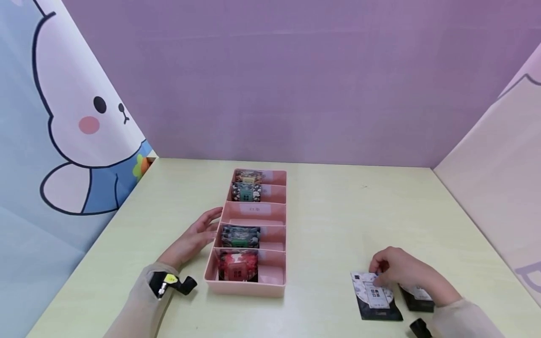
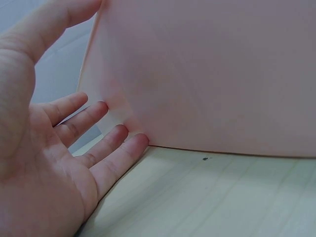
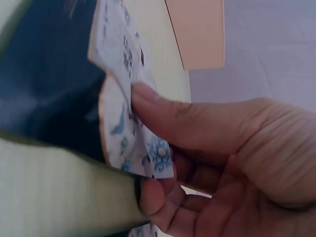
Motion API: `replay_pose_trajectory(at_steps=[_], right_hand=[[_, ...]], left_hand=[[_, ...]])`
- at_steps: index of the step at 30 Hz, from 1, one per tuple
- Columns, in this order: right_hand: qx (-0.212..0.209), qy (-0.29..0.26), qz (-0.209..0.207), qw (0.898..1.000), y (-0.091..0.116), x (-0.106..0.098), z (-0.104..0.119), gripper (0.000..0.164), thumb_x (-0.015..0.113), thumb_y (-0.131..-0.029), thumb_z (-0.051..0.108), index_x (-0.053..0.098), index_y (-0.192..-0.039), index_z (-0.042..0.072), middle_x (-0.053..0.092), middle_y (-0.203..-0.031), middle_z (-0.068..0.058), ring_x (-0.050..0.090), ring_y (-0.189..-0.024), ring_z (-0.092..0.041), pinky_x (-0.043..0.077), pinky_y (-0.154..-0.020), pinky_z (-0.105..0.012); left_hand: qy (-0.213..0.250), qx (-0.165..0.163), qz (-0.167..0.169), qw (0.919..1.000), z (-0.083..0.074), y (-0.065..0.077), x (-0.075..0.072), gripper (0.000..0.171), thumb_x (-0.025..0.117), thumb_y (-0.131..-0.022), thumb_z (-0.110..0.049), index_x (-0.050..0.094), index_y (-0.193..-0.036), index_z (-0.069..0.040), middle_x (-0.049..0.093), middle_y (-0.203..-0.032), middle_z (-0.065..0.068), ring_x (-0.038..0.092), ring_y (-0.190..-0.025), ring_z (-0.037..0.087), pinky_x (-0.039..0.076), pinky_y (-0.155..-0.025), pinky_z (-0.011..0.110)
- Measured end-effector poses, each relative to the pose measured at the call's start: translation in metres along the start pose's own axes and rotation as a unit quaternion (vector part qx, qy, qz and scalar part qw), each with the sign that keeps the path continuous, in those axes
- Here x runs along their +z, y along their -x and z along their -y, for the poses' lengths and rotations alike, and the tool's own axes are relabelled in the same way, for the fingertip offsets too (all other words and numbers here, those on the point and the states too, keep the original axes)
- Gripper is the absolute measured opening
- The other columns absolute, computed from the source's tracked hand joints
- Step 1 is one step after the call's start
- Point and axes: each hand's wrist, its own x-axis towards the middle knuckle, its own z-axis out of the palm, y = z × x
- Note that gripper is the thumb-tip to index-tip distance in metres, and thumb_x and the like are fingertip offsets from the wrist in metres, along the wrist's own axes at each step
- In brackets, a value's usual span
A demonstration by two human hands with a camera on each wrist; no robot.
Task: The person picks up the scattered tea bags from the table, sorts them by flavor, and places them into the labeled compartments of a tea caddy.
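My right hand (image 1: 407, 272) pinches the upper right edge of a flat sachet (image 1: 376, 300) with a black lower half and a white, blue-flowered label. In the right wrist view the thumb presses on the sachet's printed face (image 3: 126, 54), with fingers behind it. Just right of it lies more of the same dark packets (image 1: 420, 304), partly hidden under my hand and wrist. My left hand (image 1: 194, 239) rests against the left side of a pink divided box (image 1: 245, 288), its fingertips touching the wall (image 2: 207, 79) in the left wrist view.
Inside the box, compartments hold red sachets (image 1: 238, 267), green sachets (image 1: 241, 237), dark flowered sachets (image 1: 246, 192) and orange-toned ones (image 1: 248, 177). The middle compartment (image 1: 253, 216) shows only its label and pink floor. A purple wall (image 1: 296, 94) closes the pale table's far edge.
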Motion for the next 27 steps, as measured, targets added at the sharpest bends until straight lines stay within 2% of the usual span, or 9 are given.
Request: replay_pose_trajectory(at_steps=[6,13,22,27], right_hand=[[-0.060,-0.049,0.032,0.997,-0.003,-0.006,-0.010,0.007,0.074,-0.082,0.000,0.071,-0.082,0.007,0.064,-0.076,0.001,0.052,-0.063,-0.011,0.046,-0.054,-0.023],[-0.075,-0.118,0.070,0.988,-0.011,-0.014,-0.012,0.005,0.071,-0.083,-0.003,0.073,-0.087,0.000,0.069,-0.081,-0.006,0.057,-0.063,-0.012,0.051,-0.050,-0.025],[-0.097,-0.129,0.071,0.984,-0.018,-0.024,-0.006,0.006,0.069,-0.085,-0.004,0.072,-0.089,-0.002,0.070,-0.083,-0.008,0.060,-0.066,-0.013,0.056,-0.052,-0.030],[-0.096,-0.125,0.057,0.986,-0.020,-0.031,0.003,0.005,0.068,-0.087,-0.003,0.071,-0.090,-0.002,0.069,-0.086,-0.010,0.062,-0.070,-0.017,0.058,-0.056,-0.035]], left_hand=[[-0.002,-0.005,0.000,1.0000,0.001,0.001,0.001,0.076,0.059,-0.097,-0.013,0.015,-0.159,-0.010,0.014,-0.164,0.017,0.018,-0.147,0.042,0.015,-0.116,0.061],[-0.004,0.005,0.003,1.0000,0.002,0.001,0.001,0.075,0.059,-0.097,-0.013,0.015,-0.159,-0.009,0.014,-0.163,0.017,0.019,-0.147,0.042,0.016,-0.116,0.061],[-0.005,0.015,0.008,0.9998,0.001,0.000,0.000,0.076,0.058,-0.097,-0.011,0.014,-0.158,-0.007,0.013,-0.163,0.019,0.017,-0.146,0.043,0.015,-0.116,0.061],[-0.002,0.007,0.004,1.0000,0.000,0.000,0.000,0.076,0.059,-0.097,-0.012,0.014,-0.159,-0.009,0.014,-0.164,0.017,0.018,-0.147,0.042,0.014,-0.116,0.062]])
